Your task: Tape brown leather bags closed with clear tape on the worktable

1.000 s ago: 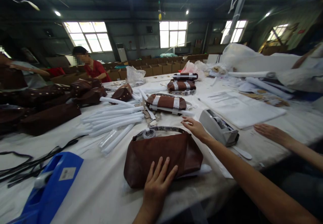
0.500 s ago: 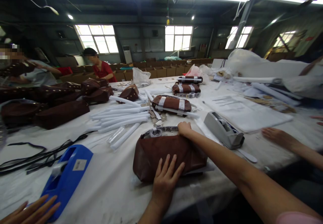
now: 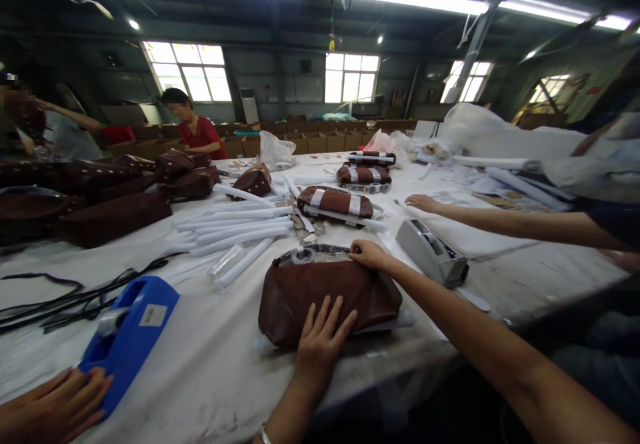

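A brown handbag (image 3: 325,291) lies in front of me near the table's edge, with its wrapped strap (image 3: 325,252) along the far side. My left hand (image 3: 323,341) rests on the bag's near face, its fingers spread flat. At the far right corner, my right hand (image 3: 370,255) has its fingers closed on the bag's upper edge beside the strap. A coil of clear wrapping (image 3: 303,255) shows along the top. White padding sticks out beneath the bag at the lower right.
A grey tape dispenser (image 3: 433,254) stands to the right, a blue tape dispenser (image 3: 135,331) to the left under a co-worker's hand (image 3: 65,401). Another co-worker's hand (image 3: 423,203) reaches over white sheets (image 3: 480,237). White foam rolls (image 3: 235,224), banded bags (image 3: 337,205) and black straps (image 3: 90,304) lie beyond.
The right co-worker's hand has moved left and farther across the table, over the white sheets. The view has shifted slightly. My hands stay in place on the handbag.
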### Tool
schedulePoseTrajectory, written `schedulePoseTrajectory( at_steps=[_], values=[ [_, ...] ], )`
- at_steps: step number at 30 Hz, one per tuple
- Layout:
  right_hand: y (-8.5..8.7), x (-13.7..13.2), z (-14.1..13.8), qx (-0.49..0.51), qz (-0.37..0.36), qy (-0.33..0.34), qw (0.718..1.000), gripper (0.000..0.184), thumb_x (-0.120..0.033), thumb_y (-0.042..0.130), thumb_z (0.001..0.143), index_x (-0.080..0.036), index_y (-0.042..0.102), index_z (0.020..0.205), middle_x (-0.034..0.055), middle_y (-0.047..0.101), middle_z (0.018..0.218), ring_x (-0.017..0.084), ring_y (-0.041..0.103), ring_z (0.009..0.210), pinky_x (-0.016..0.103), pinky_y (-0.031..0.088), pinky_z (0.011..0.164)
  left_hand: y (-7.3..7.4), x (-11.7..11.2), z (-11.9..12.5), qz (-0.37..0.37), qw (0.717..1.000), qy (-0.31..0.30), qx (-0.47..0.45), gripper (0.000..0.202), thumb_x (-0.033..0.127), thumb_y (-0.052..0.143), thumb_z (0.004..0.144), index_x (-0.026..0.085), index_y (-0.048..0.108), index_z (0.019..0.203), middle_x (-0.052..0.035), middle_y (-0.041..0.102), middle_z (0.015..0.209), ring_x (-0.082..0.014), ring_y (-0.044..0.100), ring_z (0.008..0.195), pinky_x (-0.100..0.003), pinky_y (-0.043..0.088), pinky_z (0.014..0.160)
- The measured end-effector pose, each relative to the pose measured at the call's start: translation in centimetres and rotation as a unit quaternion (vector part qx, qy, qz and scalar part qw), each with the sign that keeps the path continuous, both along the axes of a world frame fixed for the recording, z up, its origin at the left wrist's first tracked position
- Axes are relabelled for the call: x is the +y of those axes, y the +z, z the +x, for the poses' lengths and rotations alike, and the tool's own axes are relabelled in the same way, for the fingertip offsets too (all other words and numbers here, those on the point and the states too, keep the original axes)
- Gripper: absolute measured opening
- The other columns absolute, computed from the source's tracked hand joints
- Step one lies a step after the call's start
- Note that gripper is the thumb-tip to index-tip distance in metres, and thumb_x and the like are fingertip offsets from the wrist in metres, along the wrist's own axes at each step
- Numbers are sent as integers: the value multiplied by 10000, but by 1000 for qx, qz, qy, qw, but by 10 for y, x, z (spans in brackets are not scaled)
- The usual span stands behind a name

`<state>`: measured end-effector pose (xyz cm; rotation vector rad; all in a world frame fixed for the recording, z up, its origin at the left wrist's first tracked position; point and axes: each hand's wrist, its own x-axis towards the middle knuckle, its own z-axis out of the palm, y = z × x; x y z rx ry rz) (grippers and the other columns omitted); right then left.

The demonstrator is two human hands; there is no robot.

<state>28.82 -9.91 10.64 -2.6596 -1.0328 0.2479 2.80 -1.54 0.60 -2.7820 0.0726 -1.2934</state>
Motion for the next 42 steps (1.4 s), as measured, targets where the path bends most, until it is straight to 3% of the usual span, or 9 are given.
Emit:
schedulePoseTrajectory(
  at_steps=[9,11,15,19,24,32,35,39,42],
  values=[
    [11,14,-3,-25,-27,-12,999,435,-592,747,793,-164,776,862,173,510,1456,422,315,1415,535,287,1127,1,0,-2,16,1000,3,20,493,310,497,992,385,423,1474,2,482,1522,-248,480,1379,-457,437,1113],
    [8,22,3,17,-40,-20,999,465,-607,763,770,-145,765,820,190,611,1324,417,451,1319,526,381,1069,1,1,-2,18,1000,7,25,496,306,490,995,384,414,1479,4,479,1524,-248,476,1383,-458,438,1114],
    [-1,30,11,114,-35,-21,993,346,-493,658,920,-156,704,856,47,717,963,224,675,923,395,549,862,0,1,-1,22,1000,9,9,471,309,439,1012,393,420,1475,15,471,1529,-242,483,1378,-454,453,1099],
    [-3,22,15,156,51,0,986,312,-450,685,908,-147,682,835,42,720,971,216,681,928,397,543,882,2,0,-1,18,1000,5,14,473,288,440,1011,391,424,1472,17,478,1523,-241,488,1374,-449,456,1097],
    [4,0,13,185,212,43,959,396,-555,842,655,-196,696,742,123,606,1378,327,543,1287,385,386,1097,6,0,-4,14,999,9,30,501,296,481,998,394,401,1482,18,460,1535,-240,479,1381,-451,450,1106],
    [12,-34,-24,242,416,80,873,404,-583,759,743,-223,578,775,92,530,1464,279,448,1388,411,374,1123,8,0,-6,6,999,2,46,506,265,476,999,383,401,1486,8,453,1538,-247,460,1396,-461,435,1124],
    [14,-44,-33,301,476,84,822,373,-509,794,747,-227,575,856,99,613,1367,277,597,1237,423,460,1051,9,0,-7,1,999,0,49,493,280,458,1007,383,401,1485,6,461,1533,-245,465,1393,-461,434,1124],
    [5,-42,-23,244,403,15,882,519,-525,734,793,-238,558,1188,83,731,1115,249,701,1030,437,528,961,9,-1,-6,-3,999,1,50,488,288,440,1013,391,389,1488,17,463,1531,-235,468,1390,-456,429,1127],
    [-3,-24,-1,169,345,-53,922,512,-497,754,777,-197,614,1167,131,683,1235,301,612,1205,469,418,1091,11,-1,-6,0,999,5,45,484,275,424,1017,391,390,1486,20,470,1525,-232,469,1389,-450,426,1129]
  ],
)
